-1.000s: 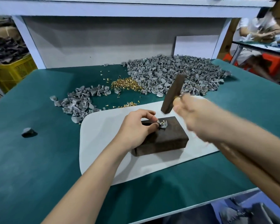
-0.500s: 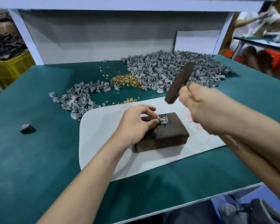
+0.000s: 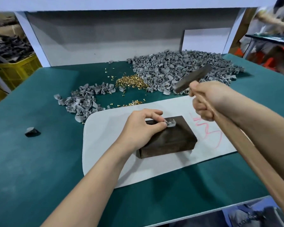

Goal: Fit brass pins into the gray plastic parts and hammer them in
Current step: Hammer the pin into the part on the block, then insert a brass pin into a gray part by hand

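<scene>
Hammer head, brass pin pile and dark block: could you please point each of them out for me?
hammer head (image 3: 193, 78), head view, middle of its dark side face.
brass pin pile (image 3: 131, 81), head view, centre of the heap.
dark block (image 3: 179, 135), head view, bare part of its top face.

The dark brown rectangular block (image 3: 170, 140) looks dull. Behind it brass pins (image 3: 131, 81) gleam beside matt gray plastic parts (image 3: 179, 68); beneath it a smooth pale-gray mat (image 3: 105, 136) lies on the matt teal tabletop (image 3: 31, 161).

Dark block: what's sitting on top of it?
One gray plastic part, pinched by the left hand. That hand covers the left of the block; anything under it is hidden.
</scene>
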### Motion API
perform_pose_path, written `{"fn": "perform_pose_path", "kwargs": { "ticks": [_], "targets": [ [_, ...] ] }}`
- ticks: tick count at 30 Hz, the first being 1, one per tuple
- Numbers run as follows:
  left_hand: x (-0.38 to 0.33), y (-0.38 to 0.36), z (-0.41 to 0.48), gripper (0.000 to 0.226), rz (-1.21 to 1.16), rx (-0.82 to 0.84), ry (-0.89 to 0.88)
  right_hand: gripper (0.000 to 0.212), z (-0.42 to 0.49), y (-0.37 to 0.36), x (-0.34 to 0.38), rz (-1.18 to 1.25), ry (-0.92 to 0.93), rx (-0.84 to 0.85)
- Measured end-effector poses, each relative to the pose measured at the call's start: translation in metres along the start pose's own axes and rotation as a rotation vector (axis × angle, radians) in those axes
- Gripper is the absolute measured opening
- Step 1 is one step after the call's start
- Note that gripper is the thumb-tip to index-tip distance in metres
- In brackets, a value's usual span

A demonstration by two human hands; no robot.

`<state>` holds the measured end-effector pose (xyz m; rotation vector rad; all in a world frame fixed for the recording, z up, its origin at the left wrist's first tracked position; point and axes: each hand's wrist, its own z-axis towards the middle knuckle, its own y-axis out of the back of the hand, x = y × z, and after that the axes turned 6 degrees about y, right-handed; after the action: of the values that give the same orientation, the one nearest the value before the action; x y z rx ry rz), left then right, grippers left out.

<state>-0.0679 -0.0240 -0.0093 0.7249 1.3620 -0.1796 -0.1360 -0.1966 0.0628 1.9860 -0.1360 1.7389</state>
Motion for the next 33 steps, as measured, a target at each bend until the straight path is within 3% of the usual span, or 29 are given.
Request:
{"fn": "perform_pose_path", "kwargs": {
  "ticks": [2, 5, 11, 12, 15, 16, 19, 22, 26, 33],
  "targets": [
    [-0.001, 0.000, -0.001, 0.012, -0.052, -0.005, 0.025, 0.028, 0.022, 0.005, -0.014, 0.129, -0.121, 0.053],
    [-0.001, -0.001, -0.002, 0.011, -0.083, -0.018, 0.029, 0.033, 0.043, 0.003, -0.045, 0.046, -0.225, 0.084],
    [-0.007, 0.003, -0.005, 0.012, -0.073, 0.001, 0.116, 0.027, 0.054, -0.004, -0.067, -0.097, -0.114, 0.046],
    [-0.010, 0.005, -0.005, 0.012, -0.091, 0.006, 0.144, 0.030, 0.054, -0.007, -0.069, -0.193, -0.064, 0.023],
    [-0.031, 0.008, 0.007, 0.010, -0.054, -0.042, 0.138, 0.036, 0.052, -0.008, -0.075, -0.841, 0.103, -0.135],
    [-0.045, 0.008, 0.020, 0.010, -0.043, -0.078, 0.105, 0.037, 0.051, -0.008, -0.074, -0.951, 0.138, -0.167],
    [-0.081, 0.005, 0.084, 0.012, -0.021, -0.178, -0.015, 0.037, 0.051, -0.009, -0.076, -0.966, 0.182, -0.147],
    [-0.080, 0.007, 0.157, 0.018, 0.309, -0.237, -0.023, 0.033, 0.048, -0.010, -0.080, -1.005, 0.210, -0.172],
    [-0.005, 0.023, 0.186, 0.043, 0.809, -0.144, 0.195, 0.028, 0.049, -0.011, -0.084, -1.018, 0.252, -0.208],
    [0.030, 0.031, 0.178, 0.026, 0.821, -0.195, 0.055, 0.028, 0.054, -0.009, -0.084, -1.028, 0.240, -0.171]
  ]
}}
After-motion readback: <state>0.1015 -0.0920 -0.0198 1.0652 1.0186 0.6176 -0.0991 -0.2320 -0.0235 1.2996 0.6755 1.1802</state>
